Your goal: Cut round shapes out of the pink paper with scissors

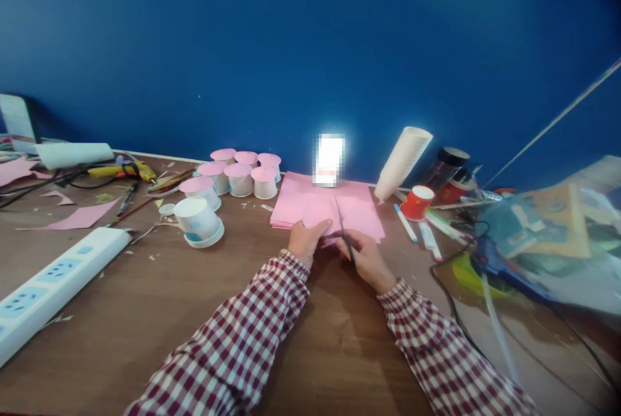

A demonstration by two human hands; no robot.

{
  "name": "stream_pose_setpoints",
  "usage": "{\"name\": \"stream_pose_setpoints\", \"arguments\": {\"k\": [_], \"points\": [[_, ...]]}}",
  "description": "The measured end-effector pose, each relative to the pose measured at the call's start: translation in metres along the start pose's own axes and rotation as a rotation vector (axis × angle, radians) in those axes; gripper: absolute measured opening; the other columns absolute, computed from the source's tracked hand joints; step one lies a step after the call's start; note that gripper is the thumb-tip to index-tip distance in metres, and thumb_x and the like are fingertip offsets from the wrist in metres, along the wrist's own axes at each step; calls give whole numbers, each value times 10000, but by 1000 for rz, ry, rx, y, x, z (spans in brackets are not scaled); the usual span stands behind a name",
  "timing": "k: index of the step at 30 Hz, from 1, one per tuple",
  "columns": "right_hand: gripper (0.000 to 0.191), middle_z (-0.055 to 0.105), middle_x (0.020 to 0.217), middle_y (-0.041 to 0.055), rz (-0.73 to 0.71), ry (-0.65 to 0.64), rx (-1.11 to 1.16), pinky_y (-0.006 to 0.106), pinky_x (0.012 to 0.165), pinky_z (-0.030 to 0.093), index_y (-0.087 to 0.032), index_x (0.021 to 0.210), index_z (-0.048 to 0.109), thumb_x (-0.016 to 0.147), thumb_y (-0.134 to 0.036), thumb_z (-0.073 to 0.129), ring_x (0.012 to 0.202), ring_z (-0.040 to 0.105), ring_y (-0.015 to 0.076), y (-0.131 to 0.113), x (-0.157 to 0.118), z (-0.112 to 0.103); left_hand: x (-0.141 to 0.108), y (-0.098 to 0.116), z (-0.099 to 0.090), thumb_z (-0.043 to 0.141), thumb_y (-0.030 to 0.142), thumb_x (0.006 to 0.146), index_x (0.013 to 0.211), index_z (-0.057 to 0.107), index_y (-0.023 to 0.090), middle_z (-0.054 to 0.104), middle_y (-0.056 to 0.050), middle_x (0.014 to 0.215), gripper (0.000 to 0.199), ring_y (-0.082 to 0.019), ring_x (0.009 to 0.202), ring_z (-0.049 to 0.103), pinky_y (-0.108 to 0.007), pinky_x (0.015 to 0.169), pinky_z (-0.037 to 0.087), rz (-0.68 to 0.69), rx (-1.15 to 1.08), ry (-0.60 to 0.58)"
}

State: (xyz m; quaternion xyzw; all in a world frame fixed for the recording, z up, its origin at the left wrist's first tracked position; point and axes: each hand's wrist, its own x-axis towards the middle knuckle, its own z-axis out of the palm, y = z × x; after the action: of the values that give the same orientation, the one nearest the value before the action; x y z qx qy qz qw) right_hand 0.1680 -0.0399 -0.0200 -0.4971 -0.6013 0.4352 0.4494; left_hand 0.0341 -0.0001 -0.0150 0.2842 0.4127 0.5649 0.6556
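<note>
My left hand pinches the lower left edge of a pink paper piece, thumb on top. My right hand is closed around the handles of dark scissors, whose blades point away from me at the right side of that piece. Both hands are close together over the near edge of a stack of pink sheets. A bright, blurred-out upright object stands at the back of the stack. The fingertips under the paper are hidden.
Left of the stack stand several paper cups with pink tops and a white cup. A power strip and yellow glue gun lie left. Rightward are stacked cups, a red cup, markers and a blue glue gun.
</note>
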Motion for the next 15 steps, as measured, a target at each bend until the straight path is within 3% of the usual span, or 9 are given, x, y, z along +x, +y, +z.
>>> {"name": "stream_pose_setpoints", "arguments": {"k": [4, 15], "points": [[392, 507, 591, -27, -3, 0, 5, 213, 475, 382, -112, 984, 654, 765, -437, 644, 538, 453, 103, -1, 0, 0, -1, 2, 1, 785, 210, 542, 808, 636, 54, 639, -49, 611, 342, -118, 450, 559, -217, 372, 416, -13, -6, 20], [389, 510, 597, -24, 0, 1, 0, 219, 491, 382, -108, 997, 662, 766, -420, 644, 543, 454, 106, -1, 0, 0, -5, 8, 5, 792, 158, 540, 772, 629, 75, 611, -8, 539, 296, -83, 379, 506, -193, 349, 415, -55, -9, 88]]}}
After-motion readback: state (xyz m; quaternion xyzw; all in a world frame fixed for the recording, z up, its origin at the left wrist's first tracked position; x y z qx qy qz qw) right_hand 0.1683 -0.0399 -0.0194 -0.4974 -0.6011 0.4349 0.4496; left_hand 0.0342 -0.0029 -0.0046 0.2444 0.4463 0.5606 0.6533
